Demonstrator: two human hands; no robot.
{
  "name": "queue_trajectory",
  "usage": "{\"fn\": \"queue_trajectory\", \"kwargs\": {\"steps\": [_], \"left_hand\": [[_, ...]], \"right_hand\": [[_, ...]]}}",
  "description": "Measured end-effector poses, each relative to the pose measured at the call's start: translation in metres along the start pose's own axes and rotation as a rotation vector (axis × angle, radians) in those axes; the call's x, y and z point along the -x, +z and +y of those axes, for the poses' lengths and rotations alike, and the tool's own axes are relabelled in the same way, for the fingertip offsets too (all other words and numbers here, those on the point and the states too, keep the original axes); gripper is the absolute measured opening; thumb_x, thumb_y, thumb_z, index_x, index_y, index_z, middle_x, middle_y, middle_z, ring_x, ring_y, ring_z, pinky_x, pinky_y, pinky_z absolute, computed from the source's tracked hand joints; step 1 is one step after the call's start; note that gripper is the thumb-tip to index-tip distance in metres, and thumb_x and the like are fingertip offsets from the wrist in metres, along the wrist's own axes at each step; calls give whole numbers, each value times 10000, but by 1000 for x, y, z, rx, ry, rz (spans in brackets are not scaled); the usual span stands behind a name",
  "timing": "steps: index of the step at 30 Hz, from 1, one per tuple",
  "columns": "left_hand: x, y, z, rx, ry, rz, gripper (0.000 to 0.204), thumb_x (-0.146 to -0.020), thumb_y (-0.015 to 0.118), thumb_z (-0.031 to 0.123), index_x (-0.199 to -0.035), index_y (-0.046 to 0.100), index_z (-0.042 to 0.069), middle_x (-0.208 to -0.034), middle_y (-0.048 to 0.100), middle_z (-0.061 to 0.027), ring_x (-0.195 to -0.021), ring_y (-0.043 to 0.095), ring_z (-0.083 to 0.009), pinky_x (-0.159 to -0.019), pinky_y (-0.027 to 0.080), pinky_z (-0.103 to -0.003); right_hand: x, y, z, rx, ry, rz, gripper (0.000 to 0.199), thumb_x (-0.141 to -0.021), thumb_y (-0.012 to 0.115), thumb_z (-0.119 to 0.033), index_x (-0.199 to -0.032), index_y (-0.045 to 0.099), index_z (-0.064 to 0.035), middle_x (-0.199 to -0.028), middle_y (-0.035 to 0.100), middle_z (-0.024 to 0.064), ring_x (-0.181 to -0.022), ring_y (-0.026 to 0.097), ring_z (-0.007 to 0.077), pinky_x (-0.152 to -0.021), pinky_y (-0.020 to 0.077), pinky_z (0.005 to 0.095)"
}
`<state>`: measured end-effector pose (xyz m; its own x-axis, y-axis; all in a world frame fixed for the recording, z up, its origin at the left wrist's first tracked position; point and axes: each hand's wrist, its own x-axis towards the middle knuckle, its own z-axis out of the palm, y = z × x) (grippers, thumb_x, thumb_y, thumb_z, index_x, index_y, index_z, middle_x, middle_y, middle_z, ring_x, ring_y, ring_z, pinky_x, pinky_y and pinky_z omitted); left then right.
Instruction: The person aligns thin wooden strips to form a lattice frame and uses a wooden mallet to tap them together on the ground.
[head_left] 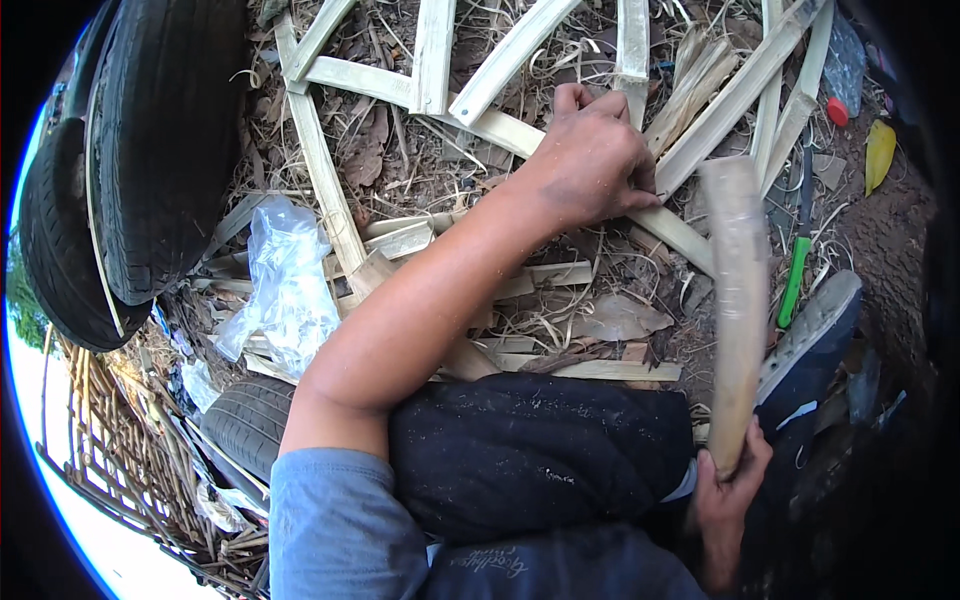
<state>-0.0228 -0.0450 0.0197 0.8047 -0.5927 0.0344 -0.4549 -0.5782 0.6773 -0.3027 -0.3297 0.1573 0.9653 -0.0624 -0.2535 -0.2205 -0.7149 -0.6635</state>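
My left hand [600,165] is closed, low over the long pale bamboo slat [680,240] that slants across the ground. Its fingers curl beside the end of an upright slat [632,45], and the hand hides whatever lies between them. Several more slats, such as one slanting piece [510,60], meet the long slat at angles. In my right hand [732,490], near my knee, is the lower end of a thick wooden stick [740,290]. The stick stands nearly upright, slightly blurred, with its top to the right of the long slat.
A green-handled knife [795,280] lies right of the stick, near my shoe [815,335]. Black tires [165,150] stand at the left, with a clear plastic bag [285,280] beside them. Dry leaves and shavings cover the soil. Bundled sticks [130,470] fill the lower left.
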Motion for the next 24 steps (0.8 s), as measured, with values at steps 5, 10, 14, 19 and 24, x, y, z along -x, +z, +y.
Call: {"fn": "queue_trajectory", "kwargs": {"steps": [5,10,14,19,24], "left_hand": [[0,-7,-2,-70,-56,-26,220,-671,867,344,-711,757,157,-736,676,20,-980,545,-199,-1003,285,-466],[0,-2,-2,-4,-13,9,190,-692,858,342,-711,763,178,-752,685,36,-977,542,-182,-1009,282,-444],[5,2,-2,-20,-12,19,200,-687,855,356,-716,765,179,-762,679,20,-970,547,-185,-1008,283,-439],[-8,-5,-4,-12,2,33,218,-674,861,356,-709,759,167,-744,671,15,-961,551,-194,-994,288,-457],[10,-4,4,5,-17,-25,224,-673,863,364,-724,767,168,-745,679,15,-969,546,-188,-989,291,-452]], "right_hand": [[-20,-6,0,19,-4,-246,678,-824,670,11,-1405,322,37,-1345,444,266,-1231,494,357,-1054,390,443],[10,-6,8,-12,-4,-4,672,-833,678,-2,-1383,295,57,-1368,381,287,-1212,497,366,-1007,430,477],[7,-8,0,-59,71,-54,623,-860,648,10,-1396,333,39,-1418,395,224,-1292,450,308,-1102,349,432],[-1,3,16,-114,-58,38,631,-845,669,7,-1382,338,33,-1386,404,246,-1251,475,310,-1078,363,432],[11,-15,4,75,-5,-128,719,-808,720,8,-1400,311,9,-1298,450,275,-1183,515,390,-1018,414,481]]}}
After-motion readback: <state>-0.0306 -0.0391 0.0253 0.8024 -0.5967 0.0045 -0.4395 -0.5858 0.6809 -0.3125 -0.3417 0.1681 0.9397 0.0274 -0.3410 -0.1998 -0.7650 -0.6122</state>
